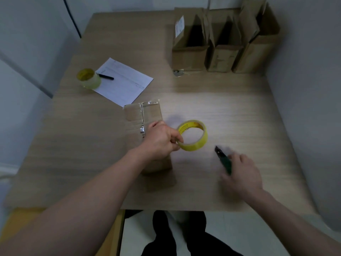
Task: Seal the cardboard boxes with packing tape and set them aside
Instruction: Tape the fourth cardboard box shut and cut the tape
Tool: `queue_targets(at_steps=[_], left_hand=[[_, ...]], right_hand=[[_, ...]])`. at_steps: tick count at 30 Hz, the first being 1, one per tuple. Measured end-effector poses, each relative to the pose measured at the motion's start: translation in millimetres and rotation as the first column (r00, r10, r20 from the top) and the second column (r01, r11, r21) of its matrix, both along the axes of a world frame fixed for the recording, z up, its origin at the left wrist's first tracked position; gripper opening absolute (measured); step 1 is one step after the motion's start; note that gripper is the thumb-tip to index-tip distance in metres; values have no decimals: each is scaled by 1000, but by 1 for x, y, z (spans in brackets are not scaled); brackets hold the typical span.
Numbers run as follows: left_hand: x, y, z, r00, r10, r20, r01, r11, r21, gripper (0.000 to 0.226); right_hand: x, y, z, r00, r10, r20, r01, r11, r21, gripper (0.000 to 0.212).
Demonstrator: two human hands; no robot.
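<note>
Item 1: cardboard box (147, 115), lying lengthwise on the wooden table (230, 111) near its front middle, with a strip of clear packing tape (142, 117) running along the top seam and folding over the far end.

Item 2: left hand (160, 141), hovering over the near part of that box and pinching the near rim of a yellow-cored tape roll (192, 134) between thumb and fingers; the roll is sitting just beside the box on its right, tilted.

Item 3: right hand (241, 172), blurred, curling its fingers around the handle of a dark green-handled cutting tool (222, 157); the tool's tip is pointing away toward the roll, near but apart from it. Whether it is scissors or a cutter cannot be told.

Item 4: three open cardboard boxes (221, 52), standing side by side at the far right of the table, flaps raised.

Item 5: second tape roll (89, 79), sitting at the far left, touching a printed sheet of paper (125, 84) on which a black pen (106, 76) is lying.
</note>
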State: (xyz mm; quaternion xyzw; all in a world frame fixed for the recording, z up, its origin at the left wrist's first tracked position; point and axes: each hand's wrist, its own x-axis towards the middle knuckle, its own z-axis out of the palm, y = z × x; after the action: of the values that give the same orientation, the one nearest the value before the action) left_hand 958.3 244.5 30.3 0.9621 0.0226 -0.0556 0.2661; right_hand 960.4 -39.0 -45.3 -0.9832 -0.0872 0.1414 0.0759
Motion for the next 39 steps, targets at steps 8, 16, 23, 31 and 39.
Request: queue_targets(at_steps=[8,16,23,31,39], left_hand=[[6,-1,12,991,20,-129,-30,997,-76,22],[6,-6,19,985,44,-169,-57,995,-76,23],[4,-5,20,985,28,-169,-37,998,-51,23],[4,-5,20,987,44,-152,-55,996,-69,23],[6,-5,17,989,36,-147,-45,997,-57,24]], right_hand=[[-32,4,-4,994,-7,-107,37,958,286,44],[-83,51,44,973,141,-181,62,600,798,26],[-82,66,46,968,123,-219,116,554,825,22],[-79,71,39,976,69,-206,123,609,784,22],[-47,32,-4,990,-61,-124,88,972,220,39]])
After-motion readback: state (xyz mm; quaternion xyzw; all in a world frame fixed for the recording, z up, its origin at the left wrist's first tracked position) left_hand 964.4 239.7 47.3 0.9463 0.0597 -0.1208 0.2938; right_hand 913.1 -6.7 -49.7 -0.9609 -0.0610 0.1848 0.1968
